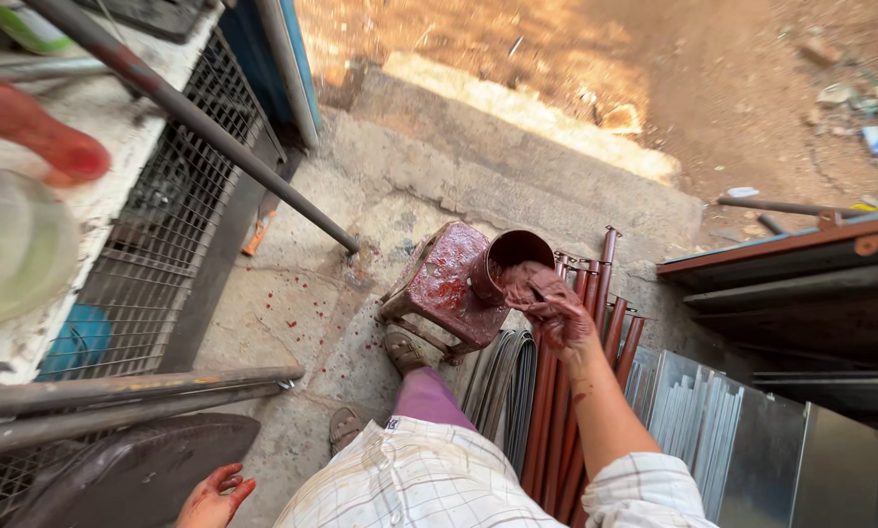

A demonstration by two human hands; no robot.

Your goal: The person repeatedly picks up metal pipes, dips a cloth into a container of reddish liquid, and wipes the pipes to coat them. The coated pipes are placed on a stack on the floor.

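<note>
Paint can tilted on stool, within reach; right hand closed over its rim, paint-smeared; left hand half-open, empty, hanging clear.

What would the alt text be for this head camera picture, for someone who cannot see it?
Seen from above, a person's paint-smeared right hand reaches into a small red-brown paint tin on a paint-splashed stool. Their left hand, also red with paint, hangs free. Red-painted metal rods lean beside the stool.

One paint can, one stool, two paint-stained hands, two sandals
</note>
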